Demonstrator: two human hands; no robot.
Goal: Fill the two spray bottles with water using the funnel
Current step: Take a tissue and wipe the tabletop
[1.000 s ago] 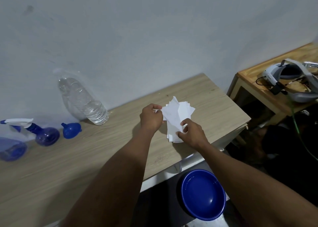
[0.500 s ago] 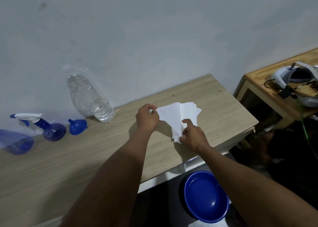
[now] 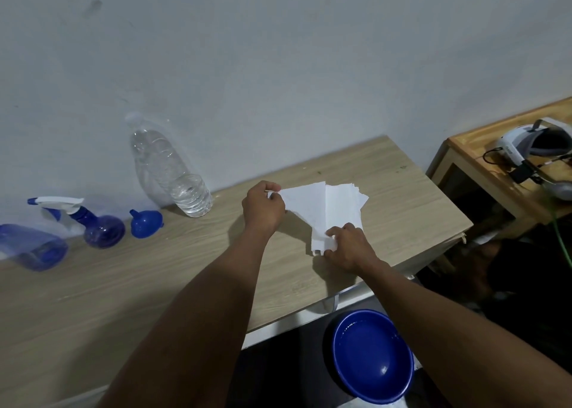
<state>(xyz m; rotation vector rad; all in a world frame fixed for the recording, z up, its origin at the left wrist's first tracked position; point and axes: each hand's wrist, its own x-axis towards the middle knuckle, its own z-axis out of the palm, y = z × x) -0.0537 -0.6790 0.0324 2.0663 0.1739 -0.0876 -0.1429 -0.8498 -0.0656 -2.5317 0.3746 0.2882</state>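
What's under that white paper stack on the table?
Only the wooden table shows around the white paper stack. The left hand pinches its top sheet, the right hand holds its near end; anything beneath the stack is covered.

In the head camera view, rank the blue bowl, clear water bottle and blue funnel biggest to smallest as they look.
1. The blue bowl and the clear water bottle: roughly alike here, and the bowl is nearer the camera, so I won't rank them.
2. The blue funnel: clearly smallest.
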